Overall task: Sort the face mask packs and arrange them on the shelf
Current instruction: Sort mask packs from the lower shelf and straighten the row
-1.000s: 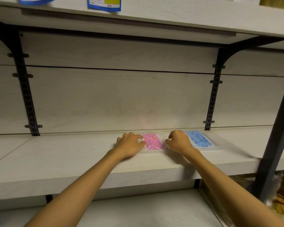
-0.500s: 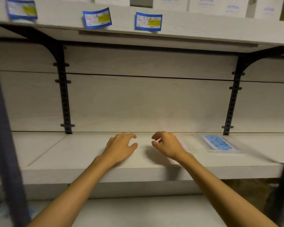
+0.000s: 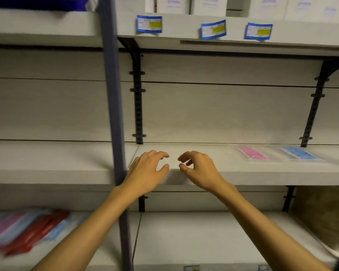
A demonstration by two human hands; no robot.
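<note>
A pink face mask pack [image 3: 251, 152] and a blue face mask pack [image 3: 299, 152] lie flat, side by side, on the right of the middle shelf [image 3: 233, 173]. Both hands hover in front of that shelf's edge, well left of the packs. My left hand [image 3: 148, 172] and my right hand [image 3: 199, 170] have loosely curled fingers and hold nothing. A blurred heap of red, pink and blue mask packs [image 3: 27, 229] lies on the lower shelf at the far left.
A grey upright post [image 3: 114, 114] stands just left of my left hand. Black brackets [image 3: 138, 98] hold the shelves. White boxes [image 3: 209, 4] and blue price labels [image 3: 213, 29] line the top shelf. A brownish object [image 3: 321, 214] sits at lower right.
Both hands let go of the pink pack and drew back from the shelf. The view swung left, so the two packs now lie far to the right and the lower-left heap appears.
</note>
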